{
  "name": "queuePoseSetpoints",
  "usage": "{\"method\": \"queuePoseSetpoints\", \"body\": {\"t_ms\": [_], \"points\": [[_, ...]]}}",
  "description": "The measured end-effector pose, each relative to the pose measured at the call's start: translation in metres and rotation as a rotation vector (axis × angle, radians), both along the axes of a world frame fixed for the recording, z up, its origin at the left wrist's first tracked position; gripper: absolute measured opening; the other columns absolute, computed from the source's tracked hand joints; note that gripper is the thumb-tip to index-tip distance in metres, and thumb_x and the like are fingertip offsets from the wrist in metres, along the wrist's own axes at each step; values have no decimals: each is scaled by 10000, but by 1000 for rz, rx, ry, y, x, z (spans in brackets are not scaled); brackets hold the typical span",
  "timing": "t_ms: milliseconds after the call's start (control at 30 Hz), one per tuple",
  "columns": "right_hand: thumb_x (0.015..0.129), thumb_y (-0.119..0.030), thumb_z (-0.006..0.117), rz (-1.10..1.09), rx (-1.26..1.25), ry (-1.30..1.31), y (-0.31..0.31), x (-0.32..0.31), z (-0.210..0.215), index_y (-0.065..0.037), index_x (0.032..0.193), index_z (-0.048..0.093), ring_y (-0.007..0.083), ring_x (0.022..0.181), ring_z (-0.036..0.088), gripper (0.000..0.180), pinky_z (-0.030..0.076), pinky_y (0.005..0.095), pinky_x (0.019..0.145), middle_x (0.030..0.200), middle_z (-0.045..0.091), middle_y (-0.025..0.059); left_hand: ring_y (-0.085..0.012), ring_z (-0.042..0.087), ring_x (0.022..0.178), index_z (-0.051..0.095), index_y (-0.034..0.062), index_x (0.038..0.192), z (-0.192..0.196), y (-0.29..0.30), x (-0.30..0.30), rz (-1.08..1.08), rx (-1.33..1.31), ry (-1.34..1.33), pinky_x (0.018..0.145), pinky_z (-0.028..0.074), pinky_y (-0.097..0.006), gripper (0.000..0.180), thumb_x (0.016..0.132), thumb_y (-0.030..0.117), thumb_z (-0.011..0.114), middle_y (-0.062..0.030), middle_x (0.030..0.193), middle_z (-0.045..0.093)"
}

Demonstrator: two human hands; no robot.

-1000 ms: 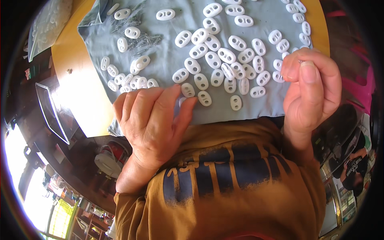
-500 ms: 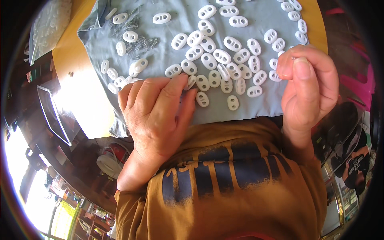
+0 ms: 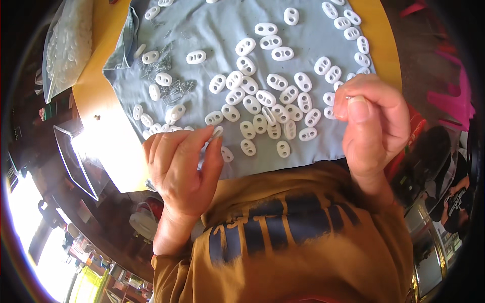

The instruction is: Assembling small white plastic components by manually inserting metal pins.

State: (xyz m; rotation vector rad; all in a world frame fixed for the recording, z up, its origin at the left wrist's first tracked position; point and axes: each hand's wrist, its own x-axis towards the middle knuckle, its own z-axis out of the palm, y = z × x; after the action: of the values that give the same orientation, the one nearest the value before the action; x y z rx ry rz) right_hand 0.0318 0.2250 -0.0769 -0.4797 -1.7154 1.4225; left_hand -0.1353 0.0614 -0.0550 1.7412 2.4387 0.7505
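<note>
**White piece drawn clear of the cluster in the left hand's pinch**

I see the white two-holed piece [image 3: 217,132] tilted on edge between thumb and forefinger of the left hand [image 3: 184,164], above the near-left part of the grey-blue cloth [image 3: 323,149]. Half a second ago it sat closer to the cluster [image 3: 265,98]; now a gap separates them. My view has shifted too, so the worktop [image 3: 96,86] sits lower in it.

The right hand [image 3: 371,121] keeps its thumb-and-finger pinch above the cloth's right side; a shiny speck shows there, too small for me to identify.

Between cluster and right hand I have bare cloth, running to the near edge, close against the shirt [image 3: 303,232]. Loose springs [image 3: 177,91] occupy the cloth's far-left part; a clear bag [image 3: 69,45] lies at the worktop's far-left edge.
</note>
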Motion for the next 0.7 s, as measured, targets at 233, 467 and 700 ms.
{"method": "queuePoseSetpoints", "body": {"t_ms": [233, 467, 700], "points": [[819, -22, 464, -10, -19, 33, -1, -3, -2, 47, 910, 507, 118, 592, 439, 123, 381, 238, 542, 698, 511, 90, -195, 529, 632, 602, 24, 909, 5, -1, -3, 0, 137, 35, 607, 396, -294, 252, 670, -3, 675, -67, 750, 588], [799, 13, 510, -5, -10, 51, 2, -1, -2, 49, 907, 529, 91, 604, 454, 115, 382, 218, 556, 732, 545, 78, -172, 519, 658, 615, 43, 936, -2, -7, -6, -41, 9, 172, 646, 378, -297, 283, 665, 14, 690, -40, 779, 571], [769, 58, 552, 9, -99, 72, 0, -2, 1, 45, 895, 556, 76, 603, 471, 127, 375, 202, 560, 743, 562, 63, -200, 522, 763, 610, 50, 992, 3, 2, -12, -49, 12, 164, 708, 376, -319, 329, 669, 44, 671, -54, 890, 564]]}}
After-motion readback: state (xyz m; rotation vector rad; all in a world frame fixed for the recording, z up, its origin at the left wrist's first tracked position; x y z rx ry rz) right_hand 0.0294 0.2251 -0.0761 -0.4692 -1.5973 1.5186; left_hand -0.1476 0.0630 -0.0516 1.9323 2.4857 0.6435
